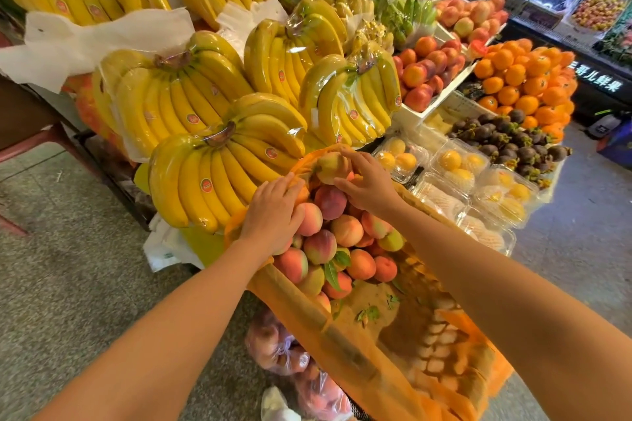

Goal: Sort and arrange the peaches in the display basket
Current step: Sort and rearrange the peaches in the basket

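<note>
Peach pile (345, 232) fills far half of orange-lined basket (307, 313). Left hand (273, 212) lies on the pile at basket's left edge, fingers relaxed. Right hand (367, 183) grips top peach (331, 166) at basket's far end, beside banana bunch (219, 174).

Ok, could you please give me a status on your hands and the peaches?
Right hand grips the top peach. Left hand rests on the peach pile, far end of basket. Loose leaves at its near end. Bananas crowd the left rim.
</note>
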Available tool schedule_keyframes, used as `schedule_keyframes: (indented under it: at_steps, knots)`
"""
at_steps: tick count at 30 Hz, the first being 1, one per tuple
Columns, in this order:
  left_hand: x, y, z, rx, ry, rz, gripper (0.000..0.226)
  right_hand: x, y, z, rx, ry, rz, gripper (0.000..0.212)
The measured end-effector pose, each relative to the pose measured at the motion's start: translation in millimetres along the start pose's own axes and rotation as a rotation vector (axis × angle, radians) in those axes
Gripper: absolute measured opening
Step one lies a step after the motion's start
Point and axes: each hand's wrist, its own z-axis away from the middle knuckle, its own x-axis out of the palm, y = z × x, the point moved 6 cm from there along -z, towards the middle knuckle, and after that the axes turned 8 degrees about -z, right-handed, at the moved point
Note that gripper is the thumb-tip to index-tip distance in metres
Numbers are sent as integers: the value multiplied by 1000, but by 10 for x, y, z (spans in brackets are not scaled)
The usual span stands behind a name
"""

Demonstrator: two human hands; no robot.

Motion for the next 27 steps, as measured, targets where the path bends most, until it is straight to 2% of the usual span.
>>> schedule_keyframes:
  at_steps: [6, 9, 12, 14, 18, 21, 27]
  knots:
    - [-140, 269, 105, 12, 67, -16, 44, -266, -18, 311, -97, 113, -130, 45]
    - [-151, 403, 211, 3, 105, -71, 43, -384, 78, 572, -85, 206, -117, 36]
    - [-134, 502, 304, -29, 80, -132, 50, -375, 273, 776, -8, 183, -3, 48]
    - [-88, 522, 348, -65, 33, -163, 57, -303, 377, 835, 61, 85, 47, 59]
    - [37, 431, 406, -121, -71, -181, 64, -133, 324, 810, 133, -85, -39, 70]
    - [96, 359, 409, -114, -132, -183, 67, -70, 260, 746, 133, -63, -19, 72]
    - [120, 341, 389, -88, -117, -168, 68, -13, 275, 729, 126, -1, 12, 73]
